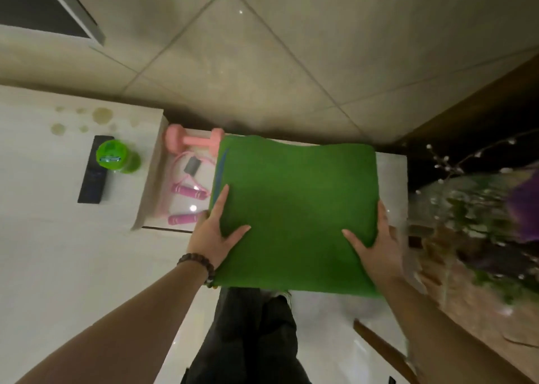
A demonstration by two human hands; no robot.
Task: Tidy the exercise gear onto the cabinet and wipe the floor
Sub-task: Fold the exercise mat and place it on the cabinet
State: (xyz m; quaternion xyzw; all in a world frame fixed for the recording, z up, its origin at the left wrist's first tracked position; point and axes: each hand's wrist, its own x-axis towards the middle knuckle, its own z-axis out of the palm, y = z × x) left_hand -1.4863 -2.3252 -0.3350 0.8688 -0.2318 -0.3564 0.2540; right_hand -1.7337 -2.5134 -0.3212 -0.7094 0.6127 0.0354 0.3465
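A folded green exercise mat fills the middle of the head view, held level over the low white cabinet. My left hand grips its left edge, thumb on top. My right hand grips its right edge the same way. On the cabinet top to the mat's left lie a pink dumbbell and a pink skipping rope with its handles. The cabinet surface under the mat is hidden.
A higher white surface on the left carries a green bottle, a dark remote and some stains. A glass vase with flowers stands close on the right. Tiled floor lies beyond; my dark trousers show below.
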